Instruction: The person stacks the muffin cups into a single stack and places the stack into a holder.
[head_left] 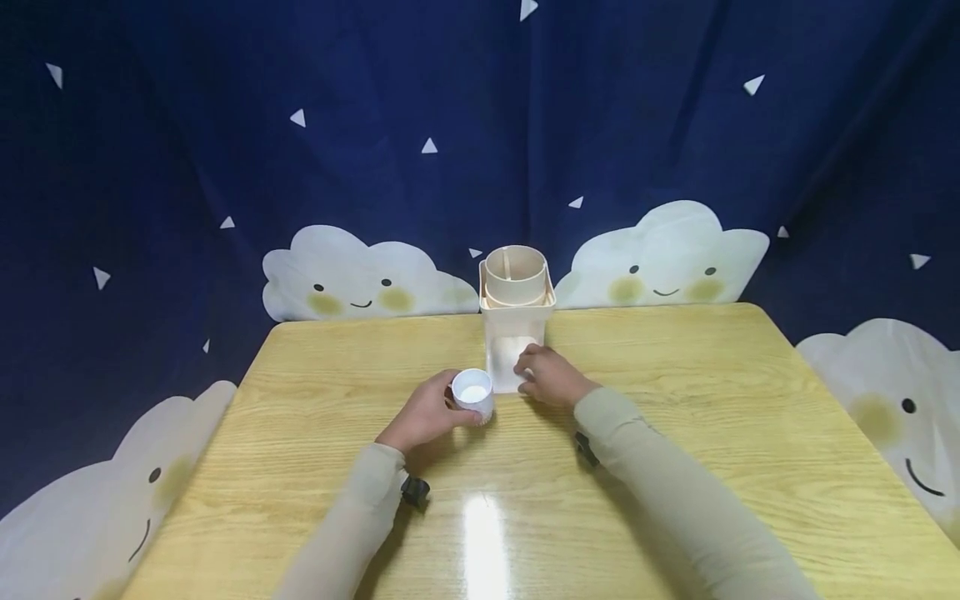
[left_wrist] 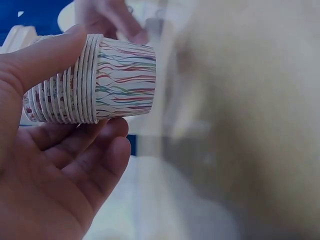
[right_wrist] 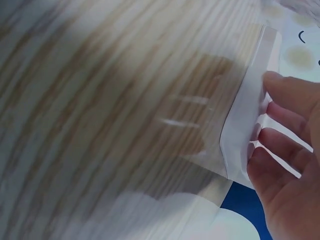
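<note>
My left hand (head_left: 432, 410) holds a nested stack of paper baking cups (left_wrist: 75, 82), thumb on one side and fingers on the other. Coloured wavy stripes cover the end cup, and the others show a small print along their rims. In the head view the stack's white mouth (head_left: 473, 387) faces up. My right hand (head_left: 551, 375) is at the low front tray (head_left: 507, 385) of a cream-coloured upright holder (head_left: 516, 321). Its bent fingertips (right_wrist: 256, 155) rest along the white tray edge (right_wrist: 245, 115), with nothing visible between them and the thumb.
A round cream cylinder (head_left: 515, 275) stands in the holder's square top. The holder is near the back edge of the glossy wooden table (head_left: 360, 483). Behind it hangs a dark blue curtain (head_left: 480, 108) with clouds and triangles. Each wrist carries a small black device (head_left: 415, 490).
</note>
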